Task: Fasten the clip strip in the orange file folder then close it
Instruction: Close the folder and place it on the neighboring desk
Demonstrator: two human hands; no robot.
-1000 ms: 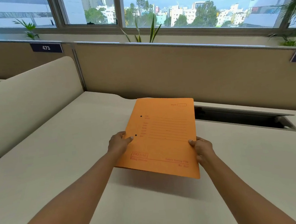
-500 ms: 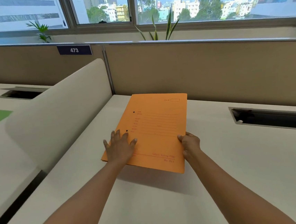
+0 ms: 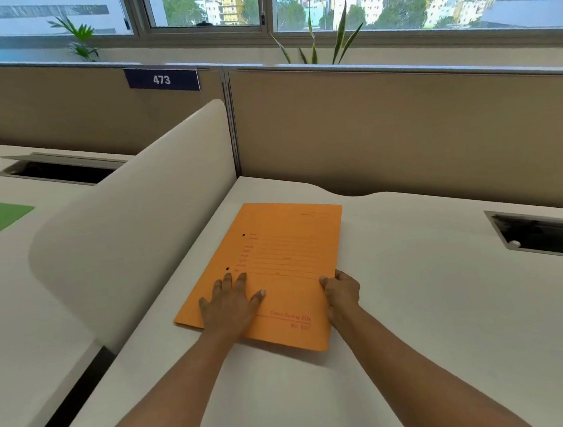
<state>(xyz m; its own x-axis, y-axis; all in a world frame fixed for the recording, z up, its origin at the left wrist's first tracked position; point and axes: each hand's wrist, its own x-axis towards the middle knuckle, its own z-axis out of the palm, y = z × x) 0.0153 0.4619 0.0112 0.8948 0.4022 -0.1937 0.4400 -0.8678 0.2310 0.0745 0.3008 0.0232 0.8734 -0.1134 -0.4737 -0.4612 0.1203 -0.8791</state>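
1. Folder [image 3: 278, 268]: orange, closed, flat on desk [image 3: 419, 303], beside divider [image 3: 130, 228] at 9 o'clock.
2. Left hand [image 3: 230, 304]: fingers spread, palm flat on cover.
3. Right hand [image 3: 341, 292]: pinching folder's 3 o'clock edge.

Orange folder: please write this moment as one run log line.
orange folder: closed, flat on desk | left hand: palm flat on cover | right hand: gripping right edge

Left hand [image 3: 231, 304] flat, fingers spread, right hand [image 3: 342, 291] curled, pinching
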